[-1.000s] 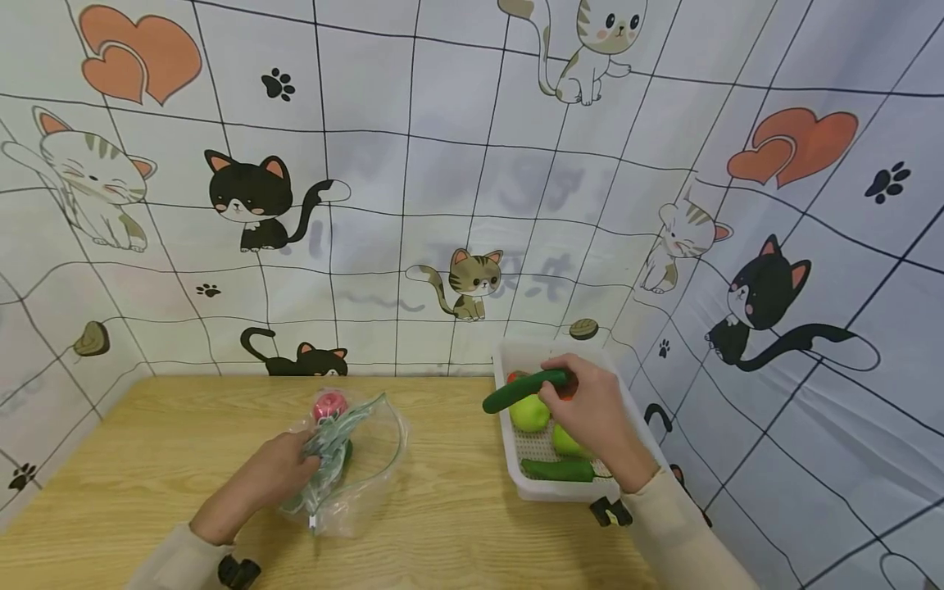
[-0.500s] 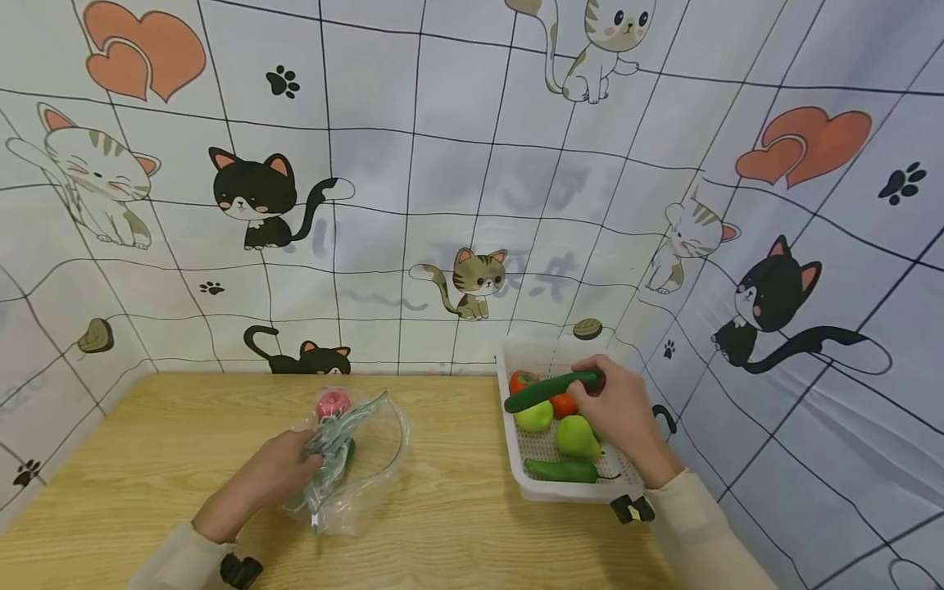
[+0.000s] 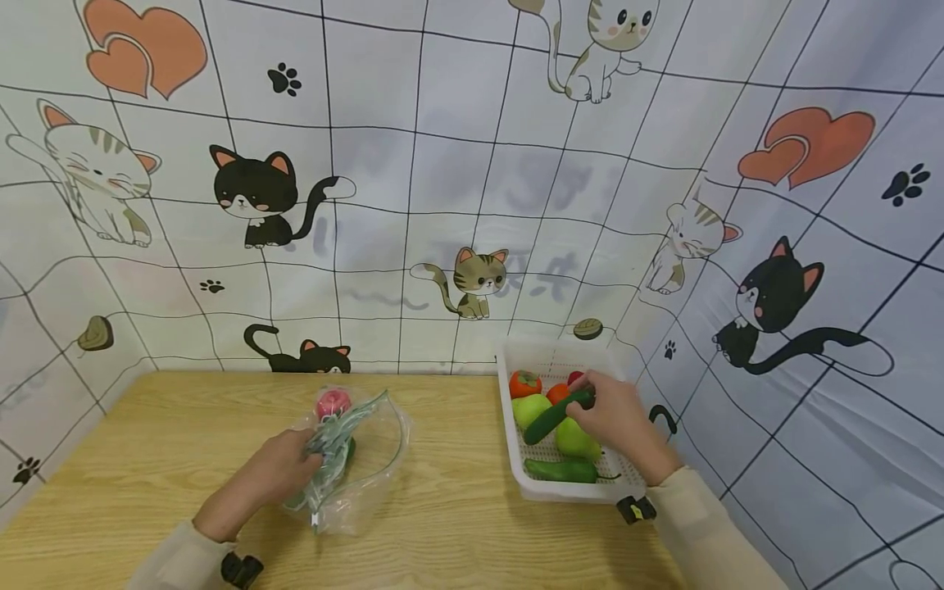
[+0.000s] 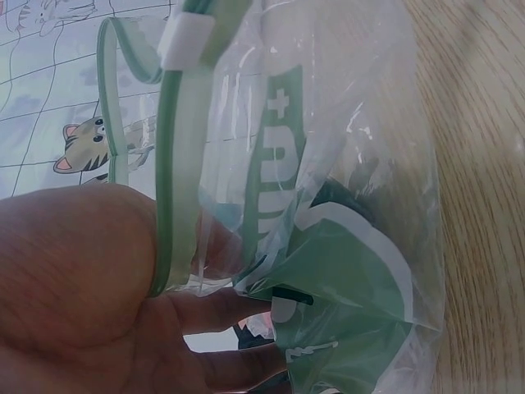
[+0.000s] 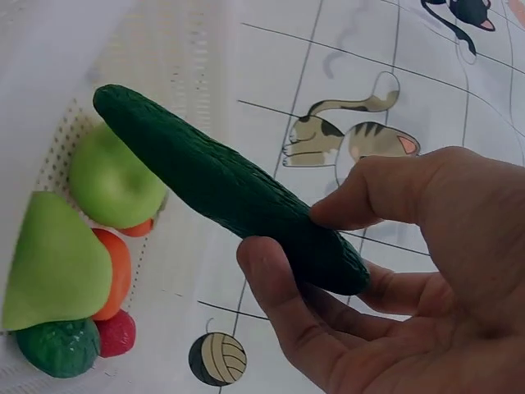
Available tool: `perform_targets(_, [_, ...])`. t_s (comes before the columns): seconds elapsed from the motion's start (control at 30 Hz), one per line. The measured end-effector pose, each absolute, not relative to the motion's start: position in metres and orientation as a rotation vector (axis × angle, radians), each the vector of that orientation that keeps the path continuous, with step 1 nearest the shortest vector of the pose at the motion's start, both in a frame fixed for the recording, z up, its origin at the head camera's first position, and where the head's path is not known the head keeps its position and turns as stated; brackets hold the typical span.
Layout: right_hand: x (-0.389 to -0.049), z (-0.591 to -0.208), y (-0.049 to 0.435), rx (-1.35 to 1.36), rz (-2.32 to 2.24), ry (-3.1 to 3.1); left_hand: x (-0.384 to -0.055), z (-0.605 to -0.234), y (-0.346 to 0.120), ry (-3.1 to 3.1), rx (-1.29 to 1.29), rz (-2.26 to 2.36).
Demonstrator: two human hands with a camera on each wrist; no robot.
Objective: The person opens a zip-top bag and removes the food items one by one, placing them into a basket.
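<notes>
My right hand (image 3: pixel 615 414) pinches a dark green cucumber (image 3: pixel 549 422) near one end, thumb and fingers on opposite sides. The cucumber (image 5: pixel 221 185) tilts over the white basket (image 3: pixel 516 488), its free end pointing toward the near left. On the left, my left hand (image 3: pixel 283 467) grips the bunched side of a clear zip bag (image 3: pixel 376 492) with green print and a white slider (image 4: pixel 187 41). A pink round thing (image 3: pixel 333 401) shows through the film at the bag's far end. Something dark green (image 4: pixel 344 197) is partly hidden behind the print.
Inside the basket are a red-orange tomato-like fruit (image 3: pixel 525 383), a green apple (image 3: pixel 529 407), a green pear (image 3: pixel 578 442) and a long green pepper (image 3: pixel 560 470). The wooden table (image 3: pixel 450 524) meets a cat-printed cloth wall (image 3: pixel 369 246) behind and at the right.
The right hand has shifted right with the cucumber, whose free end has swung down toward the near side over the basket. My left hand and the bag have stayed in place.
</notes>
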State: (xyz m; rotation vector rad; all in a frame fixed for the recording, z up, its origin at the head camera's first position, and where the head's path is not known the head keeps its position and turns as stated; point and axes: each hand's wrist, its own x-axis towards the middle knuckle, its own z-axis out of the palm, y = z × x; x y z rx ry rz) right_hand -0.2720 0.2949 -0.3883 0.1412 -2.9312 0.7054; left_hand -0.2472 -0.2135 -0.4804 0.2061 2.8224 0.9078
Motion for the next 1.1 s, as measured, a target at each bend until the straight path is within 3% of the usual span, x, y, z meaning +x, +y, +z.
perform_targets(0.67, [-0.275, -0.406, 0.303, 0.243, 0.495, -3.124, -0.248, -0.48, -0.214, 2.847, 0.219, 0.867])
perform_targets(1.1, [-0.263, -0.406, 0.276, 0.264, 0.517, -2.977, -0.245, -0.481, -0.214, 2.846, 0.203, 0.953])
